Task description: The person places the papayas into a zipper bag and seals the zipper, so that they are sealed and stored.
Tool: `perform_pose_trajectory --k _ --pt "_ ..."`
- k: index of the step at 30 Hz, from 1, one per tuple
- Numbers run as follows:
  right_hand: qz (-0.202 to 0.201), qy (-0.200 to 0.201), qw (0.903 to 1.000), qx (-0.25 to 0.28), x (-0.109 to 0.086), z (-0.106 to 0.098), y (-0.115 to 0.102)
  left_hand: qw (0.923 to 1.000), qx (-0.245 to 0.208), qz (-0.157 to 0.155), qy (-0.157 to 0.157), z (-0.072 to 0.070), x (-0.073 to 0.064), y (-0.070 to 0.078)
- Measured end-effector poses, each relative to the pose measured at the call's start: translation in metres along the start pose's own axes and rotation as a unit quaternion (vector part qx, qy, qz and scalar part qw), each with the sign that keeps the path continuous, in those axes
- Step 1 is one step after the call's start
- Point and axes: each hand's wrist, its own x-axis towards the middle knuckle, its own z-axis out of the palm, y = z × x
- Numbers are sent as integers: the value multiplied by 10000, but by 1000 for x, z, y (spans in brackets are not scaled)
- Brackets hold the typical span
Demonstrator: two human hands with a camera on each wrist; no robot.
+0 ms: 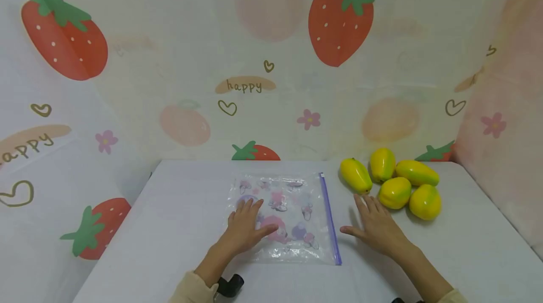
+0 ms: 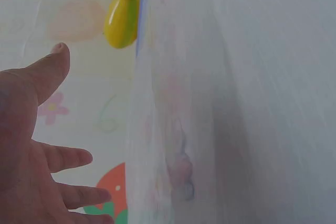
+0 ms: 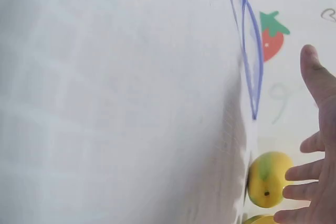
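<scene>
A clear plastic zip bag (image 1: 292, 204) with pink and purple prints lies flat on the table, its purple zip edge (image 1: 330, 220) on the right side. Over the bag's left part hovers my left hand (image 1: 245, 230), fingers spread and holding nothing. My right hand (image 1: 379, 230) is held with straight fingers between the zip edge and several glossy yellow-green fruits (image 1: 355, 175), shaped like papayas or mangoes. In the right wrist view, the purple edge (image 3: 260, 59) forms a narrow loop, its two sides parted. That view also has my right hand (image 3: 323, 166) beside a fruit (image 3: 266, 169).
The fruits sit clustered at the table's (image 1: 140, 227) back right, near the wall cloth (image 1: 271, 124) printed with strawberries. A black device (image 1: 231, 285) is at my left wrist.
</scene>
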Motion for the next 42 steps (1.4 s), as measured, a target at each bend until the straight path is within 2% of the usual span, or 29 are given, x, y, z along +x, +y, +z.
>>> perform_pose_trajectory --k 6,12,18,22,27,34,42 --pt "-34 -134 9995 279 5 4 5 9991 -367 121 -172 4 6 6" --pt "-90 -283 9972 681 10 7 10 9964 -726 287 -334 6 15 22" --pt "-219 -258 9966 756 14 7 11 9928 -1024 354 -511 10 21 37" --pt "-213 -332 9960 804 18 8 12 9887 -1314 270 -676 17 25 42" --pt "-241 -571 9945 839 25 9 10 9874 -1329 140 -849 23 30 51" --pt "-179 -861 9917 933 29 8 10 9867 -1299 255 -943 28 41 65" --pt "-243 -1012 9888 1070 33 10 6 9876 -1159 52 -1056 33 50 82"
